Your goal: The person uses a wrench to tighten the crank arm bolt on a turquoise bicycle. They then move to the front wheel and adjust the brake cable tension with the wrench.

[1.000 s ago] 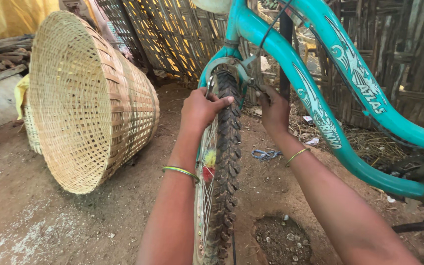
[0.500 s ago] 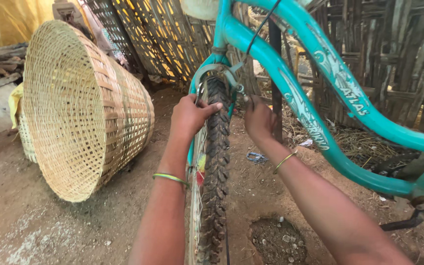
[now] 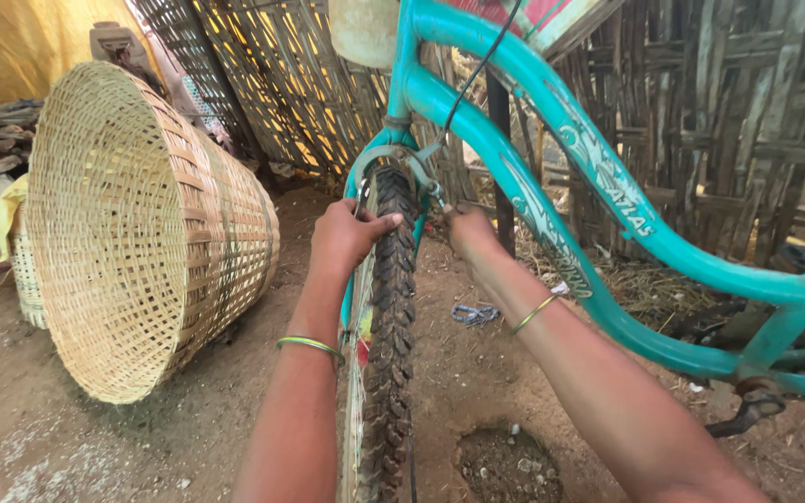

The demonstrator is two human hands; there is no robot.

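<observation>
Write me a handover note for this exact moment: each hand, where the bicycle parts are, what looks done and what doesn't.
Left hand: resting on the knobbly black front tyre, thumb across the tread, just below the brake.
Right hand: on the far side of the wheel, fingers at the grey metal brake caliper; its grip is hidden.
The teal steel bicycle frame stands upright, wheel seated in the fork.
Large woven bamboo basket lies on its side on the dirt, left.
Done: cannot tell.
Left: both hands are at the brake and tyre, so that work looks unfinished.
</observation>
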